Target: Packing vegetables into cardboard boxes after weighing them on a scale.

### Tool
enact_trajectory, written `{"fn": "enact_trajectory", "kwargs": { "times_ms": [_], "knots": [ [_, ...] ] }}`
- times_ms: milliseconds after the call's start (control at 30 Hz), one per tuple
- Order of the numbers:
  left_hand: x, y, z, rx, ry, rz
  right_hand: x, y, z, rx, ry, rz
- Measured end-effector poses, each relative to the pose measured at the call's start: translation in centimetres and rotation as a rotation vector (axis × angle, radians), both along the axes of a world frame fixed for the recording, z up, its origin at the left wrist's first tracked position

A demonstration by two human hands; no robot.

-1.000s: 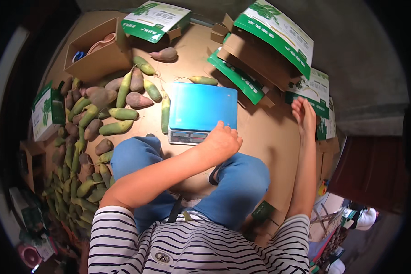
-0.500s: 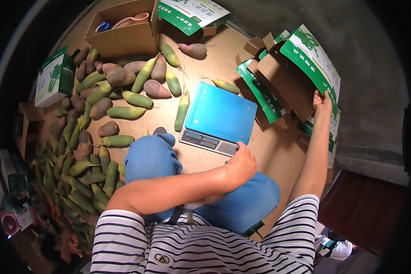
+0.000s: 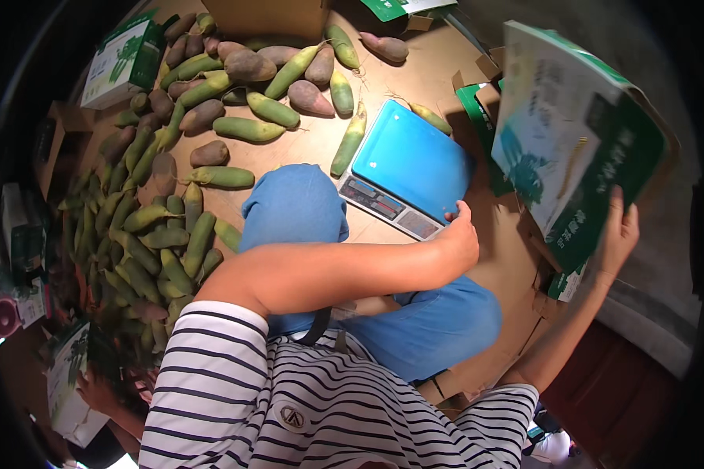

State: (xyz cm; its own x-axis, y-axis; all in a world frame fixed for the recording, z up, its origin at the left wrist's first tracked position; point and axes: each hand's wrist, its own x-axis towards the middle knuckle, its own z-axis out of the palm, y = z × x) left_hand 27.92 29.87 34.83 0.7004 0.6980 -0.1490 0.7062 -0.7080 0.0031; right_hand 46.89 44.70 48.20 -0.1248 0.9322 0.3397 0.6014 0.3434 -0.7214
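My left arm reaches across my body, and my left hand (image 3: 457,241) is closed at the front right corner of a weighing scale (image 3: 411,160). A flat blue pan tops the scale, which has a grey display panel on its near side. Nothing lies on the pan. On the right, my right hand (image 3: 619,234) grips the lower edge of a green and white cardboard box (image 3: 575,133), which stands tilted and is slightly blurred. My right thumb lies on its printed face; the other fingers are partly hidden behind it.
Green radishes (image 3: 246,129) and reddish-brown radishes (image 3: 310,98) lie left of the scale, with a large pile of green ones (image 3: 137,258) farther left. Another carton (image 3: 121,62) stands at the far left. At the lower left, another person's hand (image 3: 98,393) touches a carton (image 3: 69,383).
The view has shifted, moving the scene down and right. My right hand has lifted the box and turned its printed face toward me. Another person's hand and carton now show at lower left.
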Motion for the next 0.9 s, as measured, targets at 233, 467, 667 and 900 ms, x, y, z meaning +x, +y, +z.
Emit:
{"fn": "enact_trajectory", "kwargs": {
  "times_ms": [233, 467, 667, 900],
  "knots": [
    [0.3, -0.4, 0.2, -0.214, 0.113, -0.018, -11.9, -4.5, -10.3, 0.223, -0.723, 0.506],
    [0.7, -0.6, 0.5, -0.226, 0.117, -0.023, -13.2, -4.5, -8.8, 0.178, -0.708, 0.620],
    [0.8, -0.4, 1.1, -0.266, 0.100, -0.029, -14.1, -6.8, -8.8, 0.057, -0.643, 0.656],
    [0.2, -0.8, 1.0, -0.239, 0.103, 0.032, -9.7, -6.4, -8.5, -0.182, -0.726, 0.603]
  ]
}}
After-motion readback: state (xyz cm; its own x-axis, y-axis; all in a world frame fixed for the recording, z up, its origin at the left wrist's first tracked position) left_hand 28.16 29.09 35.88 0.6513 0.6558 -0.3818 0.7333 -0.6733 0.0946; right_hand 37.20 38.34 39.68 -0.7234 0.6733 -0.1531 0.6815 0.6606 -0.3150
